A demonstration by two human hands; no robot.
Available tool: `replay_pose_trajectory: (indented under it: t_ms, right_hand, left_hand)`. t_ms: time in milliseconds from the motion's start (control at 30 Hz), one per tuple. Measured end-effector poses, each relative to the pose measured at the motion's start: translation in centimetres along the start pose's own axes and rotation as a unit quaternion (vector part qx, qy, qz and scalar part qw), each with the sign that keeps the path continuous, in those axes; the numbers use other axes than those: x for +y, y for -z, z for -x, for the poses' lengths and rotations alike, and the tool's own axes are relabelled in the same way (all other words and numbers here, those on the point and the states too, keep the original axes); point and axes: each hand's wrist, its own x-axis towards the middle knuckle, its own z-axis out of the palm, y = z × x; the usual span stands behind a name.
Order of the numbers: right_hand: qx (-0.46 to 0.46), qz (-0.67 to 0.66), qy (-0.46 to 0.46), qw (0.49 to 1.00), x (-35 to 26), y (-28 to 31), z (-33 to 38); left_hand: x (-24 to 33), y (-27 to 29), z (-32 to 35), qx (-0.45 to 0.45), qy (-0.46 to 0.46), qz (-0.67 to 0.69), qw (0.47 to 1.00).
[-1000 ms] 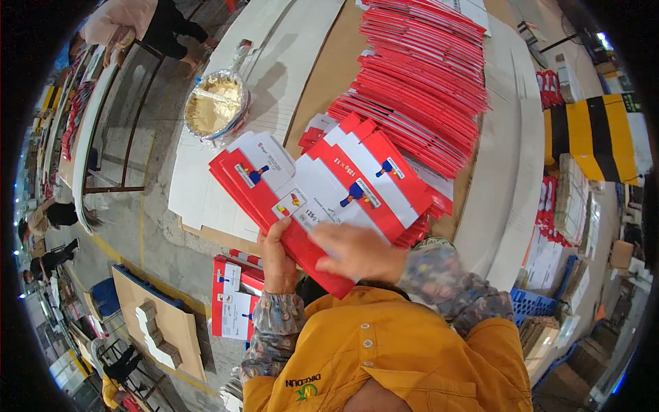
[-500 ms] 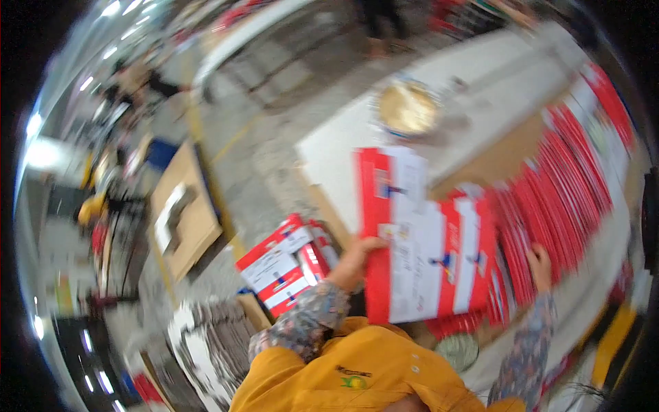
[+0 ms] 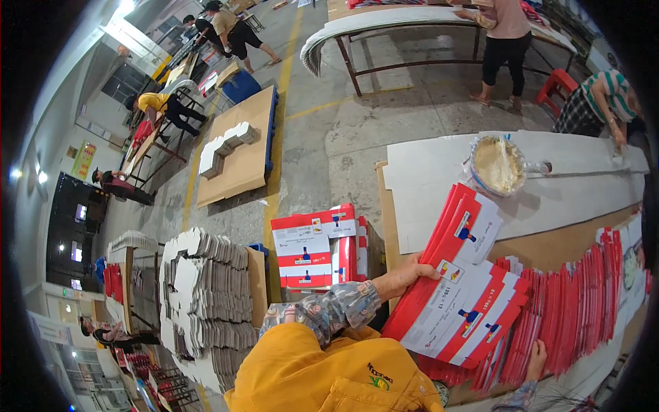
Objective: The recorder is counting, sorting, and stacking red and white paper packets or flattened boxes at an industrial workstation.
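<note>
Far off to the left of my hands is a tall pile of flat grey and white card pieces (image 3: 206, 302) on the floor. Closer in, just left of my left hand, stands a bundle of red and white folded boxes (image 3: 317, 248) on its edge.

My left hand (image 3: 405, 273) comes out of a flowery sleeve (image 3: 329, 310). The fingers are curled over the left edge of a fan of red and white flat cartons (image 3: 467, 288), so this hand is closed on that stack. The stack lies spread out, tilted up to the right, on the brown table (image 3: 556, 247).

Above my hands, further back on the table, are big white sheets (image 3: 439, 178). On them sits a round bowl wrapped in clear plastic (image 3: 498, 165), with something pale inside.

My right hand (image 3: 535, 357) is low down, well apart from my left one. Its fingers point up and touch the bottom of a long row of red cartons (image 3: 583, 302) that stand packed side by side. I cannot tell if this hand grips them or just rests on them.

My yellow apron (image 3: 322, 374) is right below both hands.
</note>
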Motion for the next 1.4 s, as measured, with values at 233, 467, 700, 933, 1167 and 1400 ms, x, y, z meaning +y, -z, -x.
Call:
replay_pose_trajectory:
  t_ms: [233,467,700,933,1167,1400]
  right_hand:
    - [0.071,0.16,0.085,0.981,1.1,-1.3,-1.0]
    - [0.145,0.206,0.14,0.958,-1.1,-1.2,0.4]
    - [0.178,0.263,0.022,0.948,-1.3,-1.4,4.9]
    - [0.171,0.282,0.145,0.933,-11.5,0.3,5.0]
    - [0.184,0.275,0.187,0.925,-29.0,-5.9,12.7]
    - [0.098,0.146,0.265,0.948,-35.4,-19.7,15.7]
  left_hand:
    - [0.2,0.2,-0.2,0.0,-0.012,0.002,1.0]
    - [-0.3,0.3,0.6,0.001,-0.019,-0.012,1.0]
    - [-0.8,-0.6,0.3,0.053,-0.006,-0.002,0.999]
    - [1.0,-1.6,0.8,0.036,-0.018,-0.021,0.999]
    - [0.5,-2.4,3.5,0.074,-0.125,-0.077,0.986]
    - [-2.9,-3.7,5.2,0.083,-0.205,-0.11,0.969]
